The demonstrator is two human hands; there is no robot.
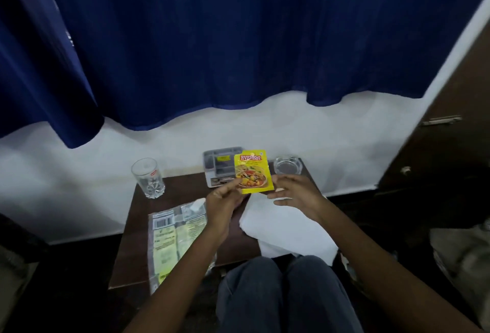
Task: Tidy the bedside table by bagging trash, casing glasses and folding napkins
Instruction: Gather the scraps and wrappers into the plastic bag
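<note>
My left hand (225,200) pinches the lower left corner of a yellow spice packet (254,171) and holds it upright above the dark brown bedside table (138,248). My right hand (294,192) hovers just right of the packet with its fingers spread, holding nothing. A clear plastic bag with yellow printed labels (177,237) lies flat on the table's left half. A white napkin (289,232) lies unfolded on the right half and hangs over the front edge.
A clear drinking glass (148,177) stands at the table's back left corner. A grey tray-like organizer (217,163) sits at the back behind the packet, a glass ashtray (288,165) at the back right. A blue curtain (212,41) hangs behind; a wooden cupboard (450,134) stands right.
</note>
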